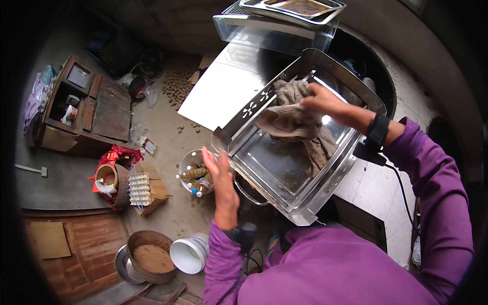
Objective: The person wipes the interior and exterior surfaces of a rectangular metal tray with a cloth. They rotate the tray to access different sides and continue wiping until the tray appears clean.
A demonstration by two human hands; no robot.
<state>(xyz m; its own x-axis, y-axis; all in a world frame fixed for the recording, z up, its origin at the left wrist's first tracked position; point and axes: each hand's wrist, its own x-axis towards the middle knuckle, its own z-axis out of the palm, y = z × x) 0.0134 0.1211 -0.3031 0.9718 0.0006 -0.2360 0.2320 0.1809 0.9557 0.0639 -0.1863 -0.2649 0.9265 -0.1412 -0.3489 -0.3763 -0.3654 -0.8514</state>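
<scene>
A stainless-steel rectangular box (pixel 339 70), like a grill body with flower-shaped cut-outs in one side, lies tilted in front of me. Its inside is wet or shiny and has brown stains. My right hand (pixel 329 102) grips a crumpled grey-brown cloth (pixel 288 122) inside it; one end of the cloth hangs down over the inner floor. Beside the box's near-left corner is my left hand (pixel 223 183), fingers extended and holding nothing. Whether its palm touches the rim I cannot tell.
Metal trays (pixel 305 7) lie on a clear plastic bin (pixel 267 36) beyond the box. A white panel (pixel 225 84) is beneath. On the floor stand a bucket with bottles (pixel 194 175), a white bucket (pixel 188 253) and a wooden cabinet (pixel 110 114). A cable (pixel 404 194) hangs by my right arm.
</scene>
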